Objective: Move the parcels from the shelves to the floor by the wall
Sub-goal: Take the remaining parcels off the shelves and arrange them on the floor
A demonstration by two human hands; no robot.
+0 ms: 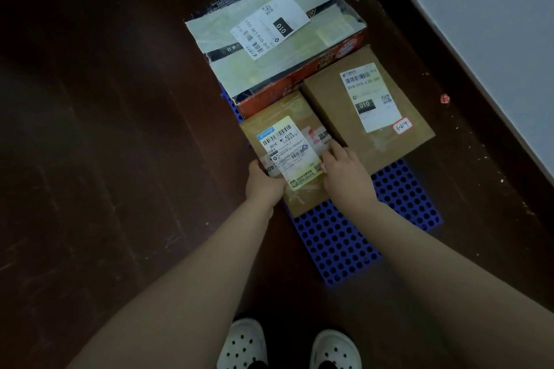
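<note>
Head view: 3 parcels (269,39), 1 mat (335,243); left hand (263,184) grips nearest parcel (287,141), right hand (344,174) presses it.

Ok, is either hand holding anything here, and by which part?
Yes, the small brown parcel: the left hand grips its near left edge, while the right hand rests on its top by the right edge.

Matt brown cardboard banded with shiny clear tape forms the small parcel (305,117) and the second parcel (329,111), each bearing a smooth white paper label (370,96). Glossy, wrinkled yellowish tape covers the top of the large box (263,69), over printed orange card. Beneath lie a blue perforated plastic panel (335,249) and a dark wood floor (90,129), scuffed and faintly sheened, beside a matt pale wall (494,24)
</note>
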